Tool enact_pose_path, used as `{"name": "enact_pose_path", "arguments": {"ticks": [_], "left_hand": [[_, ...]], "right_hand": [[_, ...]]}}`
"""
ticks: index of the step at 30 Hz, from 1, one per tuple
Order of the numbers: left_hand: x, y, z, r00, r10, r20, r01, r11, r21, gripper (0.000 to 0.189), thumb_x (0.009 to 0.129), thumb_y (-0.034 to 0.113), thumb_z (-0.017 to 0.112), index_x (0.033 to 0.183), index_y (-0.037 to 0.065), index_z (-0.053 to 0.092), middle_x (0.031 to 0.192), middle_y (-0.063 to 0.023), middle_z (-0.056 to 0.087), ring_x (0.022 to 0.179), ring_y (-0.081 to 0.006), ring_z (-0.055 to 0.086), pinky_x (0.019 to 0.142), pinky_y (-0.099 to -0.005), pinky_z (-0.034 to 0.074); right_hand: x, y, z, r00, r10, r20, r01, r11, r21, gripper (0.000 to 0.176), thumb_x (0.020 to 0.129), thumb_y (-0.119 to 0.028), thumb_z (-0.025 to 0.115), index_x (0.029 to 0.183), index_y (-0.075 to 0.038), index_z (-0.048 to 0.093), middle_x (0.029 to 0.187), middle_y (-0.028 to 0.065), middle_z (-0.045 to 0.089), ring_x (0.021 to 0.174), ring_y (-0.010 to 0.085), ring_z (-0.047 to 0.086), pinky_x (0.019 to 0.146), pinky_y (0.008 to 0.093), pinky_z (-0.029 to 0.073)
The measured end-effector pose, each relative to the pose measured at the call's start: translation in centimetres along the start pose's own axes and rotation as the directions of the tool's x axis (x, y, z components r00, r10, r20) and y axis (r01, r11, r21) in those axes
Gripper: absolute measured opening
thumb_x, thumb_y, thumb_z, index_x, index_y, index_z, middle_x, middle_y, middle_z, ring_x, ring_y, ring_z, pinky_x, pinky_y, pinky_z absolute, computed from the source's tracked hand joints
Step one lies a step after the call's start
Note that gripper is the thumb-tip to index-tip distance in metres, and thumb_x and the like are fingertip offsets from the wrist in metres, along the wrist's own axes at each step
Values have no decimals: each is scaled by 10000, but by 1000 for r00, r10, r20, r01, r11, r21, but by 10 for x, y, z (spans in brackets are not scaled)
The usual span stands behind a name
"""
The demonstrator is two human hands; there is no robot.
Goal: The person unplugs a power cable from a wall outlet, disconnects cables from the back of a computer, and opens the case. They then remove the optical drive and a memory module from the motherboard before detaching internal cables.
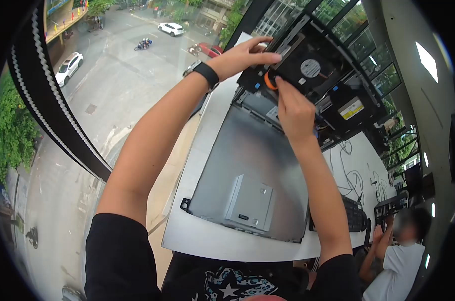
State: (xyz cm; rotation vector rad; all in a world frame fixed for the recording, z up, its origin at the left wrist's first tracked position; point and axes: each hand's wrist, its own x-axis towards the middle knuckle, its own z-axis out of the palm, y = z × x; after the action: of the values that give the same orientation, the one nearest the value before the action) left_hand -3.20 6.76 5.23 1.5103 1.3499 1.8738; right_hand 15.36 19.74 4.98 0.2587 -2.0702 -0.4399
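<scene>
An opened black computer case (355,55) stands tilted at the far end of the table, with a round-labelled fan (310,68) and an optical drive (351,108) with a yellow-and-white label inside. My left hand (245,56), with a dark band on its wrist, grips the near left edge of the case; its fingertips are partly hidden. My right hand (295,108) pinches a round orange-and-black piece (271,81) against the case, just below the left thumb. What kind of piece it is does not show. Toward me lies a grey metal panel (222,160) with a raised rectangular section.
The white table (192,233) carries a black keyboard (355,215) and loose cables (355,183) on the right. Beyond is another computer unit (390,205), near a seated person (398,268) in a white shirt. A window (107,100) over a street runs along the left.
</scene>
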Motion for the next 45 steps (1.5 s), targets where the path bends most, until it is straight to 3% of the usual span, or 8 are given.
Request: {"name": "enact_pose_path", "arguments": {"ticks": [8,18,25,31,33,34,36,45], "left_hand": [[11,-34,3,981,171,-88,-170,985,24,1027,785,606,812,1541,28,425,1372,-215,613,1323,-272,554,1155,-351,370],[12,-40,7,975,192,-115,-195,981,-11,968,797,571,826,1511,28,461,1267,-179,661,1201,-219,629,1061,-307,468],[9,-40,10,973,180,-147,-190,980,-53,970,790,570,833,1507,30,465,1259,-165,662,1204,-207,624,1053,-296,459],[10,-39,9,977,169,-130,-181,980,-87,976,784,564,839,1505,22,466,1220,-148,663,1172,-196,626,1045,-288,453],[12,-41,8,976,172,-135,-182,982,-60,982,775,567,846,1501,22,473,1215,-142,658,1162,-192,625,1044,-291,454],[13,-43,9,976,171,-138,-181,982,-62,982,775,567,846,1501,22,473,1215,-142,658,1162,-192,625,1044,-291,454],[12,-44,10,964,202,-173,-211,977,-38,974,765,568,854,1491,28,492,1235,-153,645,1173,-195,618,1041,-292,454],[13,-47,13,957,211,-200,-220,975,-21,944,771,562,854,1478,36,517,1194,-135,640,1156,-186,611,1039,-287,447]], "right_hand": [[4,4,13,987,115,109,-106,991,-82,303,840,3,706,1126,-89,746,998,87,765,821,270,743,720,361,594],[3,5,15,963,218,157,-186,963,-194,355,836,-1,691,1159,-134,758,966,78,767,812,276,741,712,370,590],[3,2,18,963,230,143,-193,953,-233,330,840,-14,695,1143,-128,761,949,80,768,786,277,742,693,372,590],[4,1,19,947,289,141,-264,949,-171,240,857,-45,716,1091,-81,757,897,104,765,731,288,739,651,364,584],[0,5,24,991,119,-67,-124,989,-80,161,864,-46,739,1025,-53,744,843,103,757,683,270,735,620,337,572],[-3,5,23,991,117,-65,-122,989,-79,161,864,-46,739,1025,-53,744,843,103,757,683,270,735,620,337,572],[-7,-3,20,954,285,-92,-284,958,22,116,860,-37,763,970,-44,731,800,92,746,643,236,730,595,313,554],[1,-5,18,949,314,-15,-313,949,39,143,846,-30,776,982,-33,733,830,96,752,679,209,739,598,309,558]]}}
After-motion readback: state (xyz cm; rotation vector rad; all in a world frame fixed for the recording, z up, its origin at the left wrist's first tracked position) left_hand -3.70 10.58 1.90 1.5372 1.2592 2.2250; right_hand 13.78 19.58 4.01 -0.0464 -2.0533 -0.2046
